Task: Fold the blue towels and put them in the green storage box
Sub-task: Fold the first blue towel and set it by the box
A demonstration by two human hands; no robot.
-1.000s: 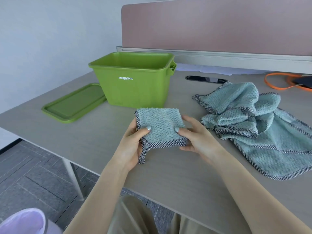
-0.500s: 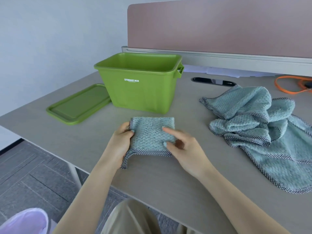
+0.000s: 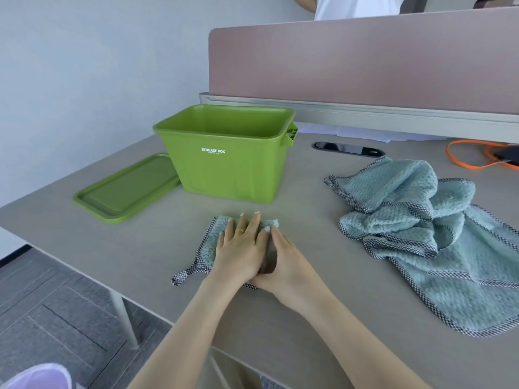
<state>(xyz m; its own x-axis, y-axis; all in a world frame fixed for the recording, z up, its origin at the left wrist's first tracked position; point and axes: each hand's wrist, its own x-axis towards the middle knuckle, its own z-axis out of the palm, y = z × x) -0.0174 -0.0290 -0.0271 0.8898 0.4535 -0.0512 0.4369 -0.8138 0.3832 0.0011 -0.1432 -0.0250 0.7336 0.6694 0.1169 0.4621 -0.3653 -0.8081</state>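
Desk (image 3: 84, 220): my left hand (image 3: 238, 251) flat, right hand (image 3: 283, 259) flat beside it, pressing folded blue towel (image 3: 209, 245); green storage box (image 3: 227, 164) just beyond.

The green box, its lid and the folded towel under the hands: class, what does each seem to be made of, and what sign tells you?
Green box: probably moulded plastic, smooth with a soft sheen and printed white lettering. Lid: seemingly the same plastic, with a raised rim. Folded towel: soft fluffy fabric, perhaps microfibre, with a bumpy pile and checked woven edging.
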